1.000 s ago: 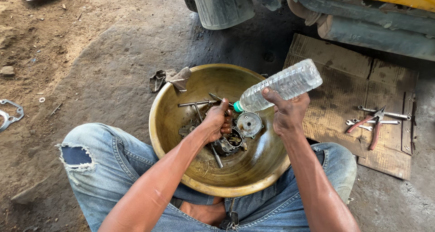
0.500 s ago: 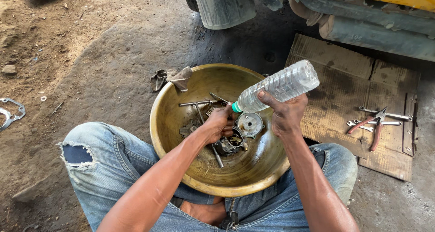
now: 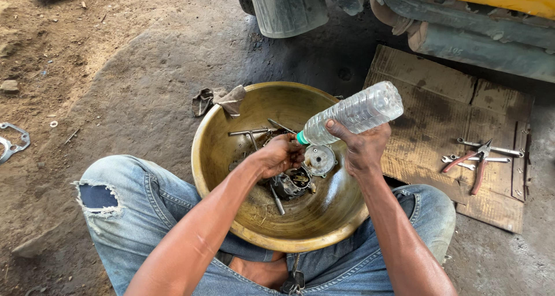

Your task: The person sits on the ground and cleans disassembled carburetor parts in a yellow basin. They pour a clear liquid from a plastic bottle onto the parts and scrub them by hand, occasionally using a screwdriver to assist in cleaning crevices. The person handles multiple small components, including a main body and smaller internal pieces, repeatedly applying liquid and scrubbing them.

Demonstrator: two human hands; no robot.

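A large brass-coloured bowl [image 3: 231,157] rests between my knees on the ground. My right hand [image 3: 361,148] grips a clear plastic bottle [image 3: 358,111] with a green neck, tilted down so its mouth points at my left hand. My left hand [image 3: 280,156] is closed over a dark metal engine part [image 3: 292,183] lying in the bowl's bottom. A round metal cover [image 3: 319,159] lies beside that part. A few long bolts and rods [image 3: 248,133] lie against the bowl's far wall.
A dirty rag [image 3: 222,99] hangs at the bowl's far rim. Red-handled pliers [image 3: 471,163] and spanners [image 3: 491,150] lie on cardboard [image 3: 439,99] to the right. A metal gasket [image 3: 11,141] lies on the dirt at left. A yellow vehicle's underside [image 3: 404,18] looms ahead.
The bottle has tipped slightly lower toward the bowl, its mouth closer to my left hand. My left hand stays on the part.
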